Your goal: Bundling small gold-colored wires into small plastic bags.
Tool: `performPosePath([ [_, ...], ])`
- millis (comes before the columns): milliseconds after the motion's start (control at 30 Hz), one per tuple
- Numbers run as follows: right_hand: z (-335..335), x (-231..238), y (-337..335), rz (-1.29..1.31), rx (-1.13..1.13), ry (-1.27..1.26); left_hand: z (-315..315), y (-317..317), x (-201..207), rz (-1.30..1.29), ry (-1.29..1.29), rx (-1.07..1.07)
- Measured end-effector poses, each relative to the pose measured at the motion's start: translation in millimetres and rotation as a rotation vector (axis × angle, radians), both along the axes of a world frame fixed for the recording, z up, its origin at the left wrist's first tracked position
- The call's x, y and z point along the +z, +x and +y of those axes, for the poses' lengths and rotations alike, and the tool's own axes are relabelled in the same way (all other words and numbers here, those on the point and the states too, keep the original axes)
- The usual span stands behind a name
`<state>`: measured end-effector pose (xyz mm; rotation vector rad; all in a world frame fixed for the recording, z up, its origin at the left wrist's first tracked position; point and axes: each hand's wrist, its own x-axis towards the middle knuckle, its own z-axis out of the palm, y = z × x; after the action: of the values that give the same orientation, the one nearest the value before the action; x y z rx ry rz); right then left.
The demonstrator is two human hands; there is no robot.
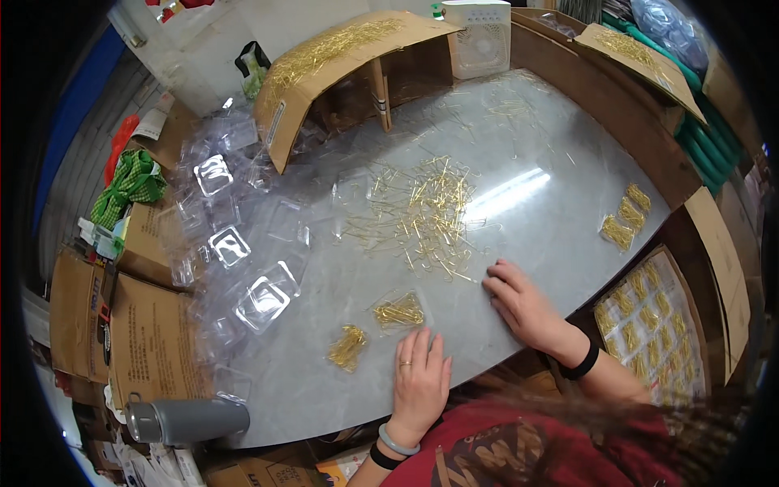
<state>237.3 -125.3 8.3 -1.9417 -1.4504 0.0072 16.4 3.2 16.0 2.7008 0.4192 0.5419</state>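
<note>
My left hand [422, 367] lies on the grey table with its fingers stretched out and nothing in them. Just beyond its fingertips is a clear plastic box [398, 312] holding gold wire hooks. To the left of that box a small bunch of gold hooks [347, 349] lies on the tabletop. My right hand [526, 308] rests at the table's near side, fingers slightly bent and apart, with no object visible in it. Ahead of both hands spreads a loose heap of gold wire hooks [438, 213]; one hook's end lies close to my right fingertips.
Clear plastic boxes [230, 246] pile up along the left side. A grey bottle [191, 420] lies at the near left. An open cardboard box [292, 101] and a white fan [477, 40] stand at the back. Filled packs [626, 219] sit at right, above a carton of packs [654, 329].
</note>
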Motion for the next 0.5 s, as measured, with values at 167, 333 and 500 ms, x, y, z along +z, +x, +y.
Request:
performPosePath([
  [167, 2, 6, -14, -0.061, 0.173, -0.047, 1, 1, -3, -0.017, -0.016, -0.003],
  [333, 7, 6, -13, 0.019, 0.503, -0.043, 0, 1, -6, -0.025, -0.067, -0.006],
  [500, -17, 31, -19, 0.031, 0.120, -0.029, 2, -1, -6, 0.008, -0.066, -0.001],
])
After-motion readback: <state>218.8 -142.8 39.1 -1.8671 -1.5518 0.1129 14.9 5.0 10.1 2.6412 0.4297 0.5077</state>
